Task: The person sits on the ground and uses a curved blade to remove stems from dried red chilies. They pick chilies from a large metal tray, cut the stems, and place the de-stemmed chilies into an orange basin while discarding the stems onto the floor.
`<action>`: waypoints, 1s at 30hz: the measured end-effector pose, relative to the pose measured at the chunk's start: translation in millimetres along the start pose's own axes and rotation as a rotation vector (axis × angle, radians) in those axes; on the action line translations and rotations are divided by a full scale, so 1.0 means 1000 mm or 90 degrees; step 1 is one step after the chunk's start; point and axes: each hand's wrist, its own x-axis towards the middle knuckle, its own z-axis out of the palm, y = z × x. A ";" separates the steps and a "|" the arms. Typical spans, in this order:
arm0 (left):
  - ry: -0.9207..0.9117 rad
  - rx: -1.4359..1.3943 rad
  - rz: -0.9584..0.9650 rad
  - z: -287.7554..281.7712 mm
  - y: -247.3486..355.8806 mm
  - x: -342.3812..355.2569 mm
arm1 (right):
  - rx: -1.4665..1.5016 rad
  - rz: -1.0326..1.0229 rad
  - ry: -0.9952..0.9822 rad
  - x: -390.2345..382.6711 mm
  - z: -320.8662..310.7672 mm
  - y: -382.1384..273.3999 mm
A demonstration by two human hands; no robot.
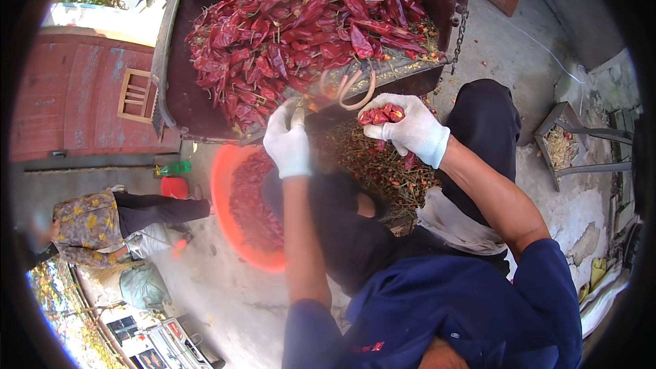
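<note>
A big heap of dried red chili peppers (294, 24) fills the metal cart bed (171, 82) in front of me. My right hand (418, 133), in a white glove, is closed around several dried chili peppers (381, 115) with cut or torn ends. My left hand (287, 142), also gloved, is at the cart's near edge, its fingers drawn together by the heap. What they pinch, if anything, is too small to make out. Between my hands, a pair of scissors (357, 93) with pale pink looped handles lies on the cart's edge.
An orange tub (220, 188) of red chilies stands left of my legs. Stems and chili scraps (383, 174) cover the ground between my knees. A person in a patterned top (89, 227) is at the left. A metal-framed stool (564, 142) stands at the right.
</note>
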 end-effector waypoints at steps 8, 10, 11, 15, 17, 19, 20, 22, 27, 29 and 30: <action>-0.119 0.522 0.420 0.005 -0.017 0.068 | -0.068 0.004 -0.030 0.011 0.010 0.002; -0.127 0.512 0.432 0.007 -0.013 0.074 | -0.078 0.008 -0.034 0.014 0.011 0.004; -0.130 0.507 0.437 0.007 -0.013 0.076 | -0.080 0.018 -0.036 0.015 0.012 0.003; -0.150 0.516 0.456 0.006 -0.014 0.081 | -0.089 0.021 -0.024 0.020 0.015 0.008; -0.167 0.481 0.473 0.005 -0.014 0.081 | -0.108 0.012 -0.022 0.020 0.016 0.006; -0.148 0.461 0.459 0.004 -0.024 0.076 | -0.121 0.008 -0.022 0.019 0.019 0.002; -0.139 0.448 0.451 0.004 -0.025 0.073 | -0.126 0.010 -0.021 0.019 0.020 0.000; -0.077 0.389 0.447 0.000 -0.026 0.071 | -0.115 0.016 -0.012 0.020 0.023 0.000; 0.015 0.108 0.123 -0.007 0.014 0.048 | -0.090 -0.032 0.012 0.020 0.022 -0.003; -0.005 -0.039 0.030 -0.003 0.036 0.027 | -0.078 -0.067 0.025 0.020 0.019 -0.003; -0.004 -0.088 0.011 -0.002 0.038 0.015 | -0.071 -0.082 0.027 0.020 0.021 -0.002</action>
